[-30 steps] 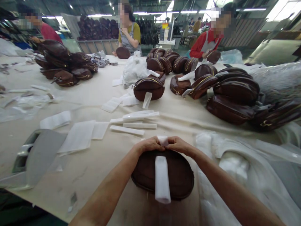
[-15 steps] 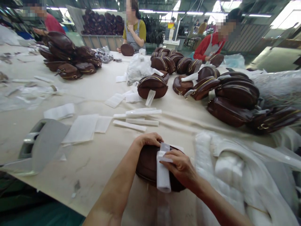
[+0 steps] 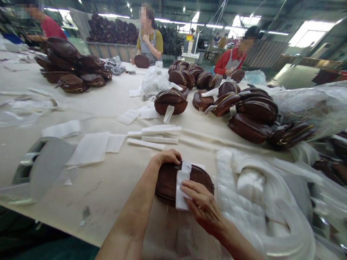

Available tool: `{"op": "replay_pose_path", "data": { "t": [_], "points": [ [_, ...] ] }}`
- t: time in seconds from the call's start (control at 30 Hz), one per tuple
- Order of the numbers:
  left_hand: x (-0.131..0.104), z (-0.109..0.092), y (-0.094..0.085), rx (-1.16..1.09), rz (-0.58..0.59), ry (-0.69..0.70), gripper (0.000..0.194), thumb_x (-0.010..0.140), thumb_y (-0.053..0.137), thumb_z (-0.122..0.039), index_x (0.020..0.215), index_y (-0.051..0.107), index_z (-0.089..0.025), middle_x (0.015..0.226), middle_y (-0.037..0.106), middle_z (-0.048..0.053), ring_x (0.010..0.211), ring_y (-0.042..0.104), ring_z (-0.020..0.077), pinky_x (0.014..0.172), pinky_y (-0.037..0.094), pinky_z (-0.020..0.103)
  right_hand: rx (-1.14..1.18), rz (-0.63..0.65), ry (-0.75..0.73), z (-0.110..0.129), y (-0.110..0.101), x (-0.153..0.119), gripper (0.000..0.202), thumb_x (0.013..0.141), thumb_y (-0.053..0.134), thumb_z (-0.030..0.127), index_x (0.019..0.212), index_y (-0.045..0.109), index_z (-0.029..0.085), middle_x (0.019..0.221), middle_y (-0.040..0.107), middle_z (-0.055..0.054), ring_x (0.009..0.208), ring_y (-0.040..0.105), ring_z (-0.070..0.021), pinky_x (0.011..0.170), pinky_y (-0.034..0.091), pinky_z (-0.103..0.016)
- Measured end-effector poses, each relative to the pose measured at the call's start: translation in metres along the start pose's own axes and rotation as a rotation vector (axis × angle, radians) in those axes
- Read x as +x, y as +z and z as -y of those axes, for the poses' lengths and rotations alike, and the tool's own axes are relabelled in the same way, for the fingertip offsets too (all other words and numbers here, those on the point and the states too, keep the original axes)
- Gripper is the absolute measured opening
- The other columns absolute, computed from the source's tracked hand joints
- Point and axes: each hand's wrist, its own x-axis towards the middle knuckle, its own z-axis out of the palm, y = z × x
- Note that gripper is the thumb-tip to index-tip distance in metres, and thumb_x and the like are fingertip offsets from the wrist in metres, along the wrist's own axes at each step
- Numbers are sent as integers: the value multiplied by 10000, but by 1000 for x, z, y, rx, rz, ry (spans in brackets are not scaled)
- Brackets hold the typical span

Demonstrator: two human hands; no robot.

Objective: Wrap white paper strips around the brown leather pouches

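Note:
An oval brown leather bag [image 3: 165, 184] lies in front of me on the table. My left hand [image 3: 169, 157] curls over its far edge and grips it there. Across the bag's middle runs a strip of white foam wrapping [image 3: 182, 196], with a translucent strip [image 3: 186, 166] at its far end. My right hand [image 3: 199, 200] rests on the white wrapping with its fingers stretched out flat, pressing it against the bag. A pale translucent strip [image 3: 184, 231] trails from the bag toward me.
Narrow white foam strips [image 3: 159, 140] and white sheets [image 3: 89, 148] lie beyond and left. A grey tape dispenser [image 3: 40, 169] stands at left, a white foam roll [image 3: 244, 202] at right. Brown bags [image 3: 251, 126] are piled farther back. Co-workers [image 3: 153, 43] are across the table.
My right hand has gone from pinching the white wrapping's loose end to lying flat on it. The rolled wrapping now looks flatter against the bag. My left hand keeps its place.

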Motion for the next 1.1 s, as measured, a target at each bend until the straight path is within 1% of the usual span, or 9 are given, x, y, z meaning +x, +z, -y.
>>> {"op": "replay_pose_path", "data": {
  "t": [0.13, 0.23, 0.47, 0.67, 0.77, 0.83, 0.9, 1.0, 1.1],
  "points": [
    [-4, -5, 1, 137, -26, -6, 199, 745, 580, -186, 905, 676, -118, 830, 677, 31, 760, 598, 156, 717, 458, 250, -34, -33, -45, -1, 4, 3, 276, 925, 414, 222, 1095, 628, 184, 1116, 658, -97, 1078, 587, -215, 903, 499, -394],
    [-12, -9, 5, 242, -50, 13, 209, 798, 550, -214, 957, 666, -144, 942, 677, 46, 885, 606, 177, 812, 451, 270, -57, -20, -75, -2, 6, 4, 269, 930, 405, 220, 1088, 618, 173, 1104, 657, -99, 1079, 579, -221, 911, 492, -401],
    [-48, -6, 15, 427, -153, 64, 308, 901, 430, -303, 1135, 561, -153, 1110, 615, 112, 1020, 582, 220, 917, 417, 305, -62, 2, -62, 0, 6, 5, 252, 929, 407, 210, 1056, 622, 170, 1086, 661, -93, 1056, 583, -224, 918, 486, -411],
    [-55, 3, 11, 473, -201, 69, 316, 909, 432, -338, 1092, 566, -118, 1093, 628, 128, 1026, 587, 221, 917, 431, 301, -45, -2, -56, 2, 5, 8, 249, 933, 403, 203, 1037, 625, 161, 1068, 663, -93, 1029, 589, -212, 900, 490, -394],
    [-61, -5, 13, 492, -285, 67, 335, 893, 435, -269, 1160, 533, -92, 1209, 571, 171, 1135, 531, 257, 993, 391, 386, -30, 6, -53, 2, 4, 9, 248, 939, 397, 204, 1018, 627, 162, 1059, 664, -88, 1018, 591, -205, 911, 481, -389],
    [-73, -14, 19, 512, -325, 152, 416, 855, 426, -167, 1265, 464, -110, 1348, 468, 160, 1279, 403, 260, 1088, 280, 441, -19, 11, -44, 2, 3, 9, 244, 938, 401, 208, 1018, 627, 167, 1067, 661, -86, 1034, 585, -204, 922, 474, -385],
    [-90, -22, 28, 500, -286, 377, 509, 797, 424, -103, 1303, 442, -156, 1394, 436, 100, 1342, 318, 224, 1137, 202, 421, -11, 23, -35, 1, 4, 8, 243, 937, 404, 212, 1033, 622, 167, 1080, 654, -90, 1056, 574, -210, 931, 469, -393],
    [-113, -28, 44, 374, -175, 673, 606, 737, 445, -103, 1338, 403, -166, 1375, 464, 82, 1310, 372, 186, 1121, 267, 351, 2, 40, -23, 1, 5, 6, 257, 937, 396, 219, 1069, 606, 150, 1101, 636, -112, 1078, 561, -220, 942, 465, -409],
    [-124, -24, 58, 291, -182, 673, 682, 734, 499, -157, 1390, 313, -171, 1404, 423, 107, 1283, 411, 194, 1076, 333, 338, 16, 41, 4, 0, 7, 6, 259, 931, 396, 218, 1069, 604, 151, 1124, 619, -120, 1086, 556, -224, 942, 472, -412]
  ]
}}
